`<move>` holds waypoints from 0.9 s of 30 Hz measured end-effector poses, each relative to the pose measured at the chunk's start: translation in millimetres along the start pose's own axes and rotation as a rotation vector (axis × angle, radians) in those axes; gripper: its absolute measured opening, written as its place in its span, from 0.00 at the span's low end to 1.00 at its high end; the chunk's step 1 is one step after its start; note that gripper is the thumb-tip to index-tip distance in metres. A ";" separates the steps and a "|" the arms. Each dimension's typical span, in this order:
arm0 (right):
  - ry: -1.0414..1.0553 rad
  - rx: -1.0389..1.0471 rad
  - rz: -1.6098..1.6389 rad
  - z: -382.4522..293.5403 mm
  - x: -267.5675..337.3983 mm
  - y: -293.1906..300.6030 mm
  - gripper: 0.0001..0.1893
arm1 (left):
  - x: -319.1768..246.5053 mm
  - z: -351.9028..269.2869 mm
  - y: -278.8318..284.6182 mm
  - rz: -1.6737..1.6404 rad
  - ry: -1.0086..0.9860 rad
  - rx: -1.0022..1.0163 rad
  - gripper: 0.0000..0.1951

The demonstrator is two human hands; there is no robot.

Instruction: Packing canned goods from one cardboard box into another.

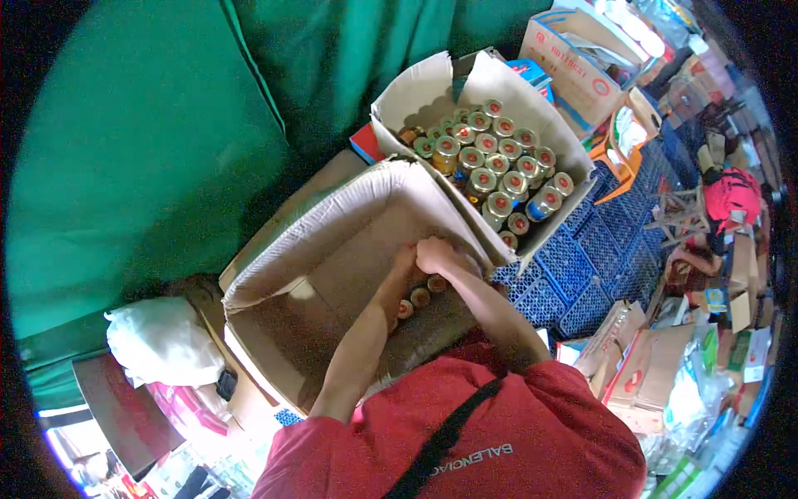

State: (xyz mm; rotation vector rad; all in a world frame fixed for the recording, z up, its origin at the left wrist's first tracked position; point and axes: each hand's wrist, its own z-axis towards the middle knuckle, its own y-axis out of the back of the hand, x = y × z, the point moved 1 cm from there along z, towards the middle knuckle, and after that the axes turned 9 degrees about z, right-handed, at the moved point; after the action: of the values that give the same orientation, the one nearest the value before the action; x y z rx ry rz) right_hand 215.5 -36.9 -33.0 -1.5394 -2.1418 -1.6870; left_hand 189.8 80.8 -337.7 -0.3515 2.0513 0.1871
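Note:
Both my hands are close together inside a large cardboard box point(349, 249), near its far right corner. My left hand point(406, 257) and my right hand point(434, 254) seem to touch; what their fingers hold, if anything, is hidden. Below them, along the box's near right wall, several lidded jars point(420, 297) stand in a row, partly behind my forearms. Touching this box at the upper right is a second cardboard box point(418, 81) with open flaps, holding many glass jars with gold-coloured lids point(486, 143); a few lids look green.
Green fabric point(143, 156) hangs at the left and behind the boxes. Blue plastic grating point(567, 262) covers the floor at the right. A white bag point(165, 340) lies at the lower left. Cardboard cartons point(648, 374), plastic bags and a pink bag point(732, 198) crowd the right side.

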 end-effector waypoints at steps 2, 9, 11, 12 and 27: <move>-0.074 0.052 0.023 -18.4 -18.6 23.5 0.14 | -33.3 -23.1 -60.1 -0.383 0.177 0.043 0.12; 0.260 -0.518 0.093 -72.9 -13.7 72.1 0.24 | -300.6 -169.4 -63.7 0.298 -0.215 -0.231 0.14; 0.416 -0.597 0.133 -89.2 -0.2 90.3 0.30 | -341.7 -200.3 -63.3 0.622 -0.511 -0.450 0.15; 0.466 -0.598 0.182 -106.2 11.4 113.0 0.32 | -358.2 -209.7 -69.8 0.506 -0.511 -0.471 0.14; -0.159 -0.854 0.420 -222.0 -149.8 203.1 0.17 | -396.7 -222.3 -261.2 0.346 -0.719 -0.154 0.16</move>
State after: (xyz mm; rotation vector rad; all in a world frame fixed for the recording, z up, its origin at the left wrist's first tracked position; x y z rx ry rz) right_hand 314.6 -314.7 128.3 -2.1342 -0.9882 -2.4888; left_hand 270.0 -160.8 120.8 -0.0029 1.3695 0.5935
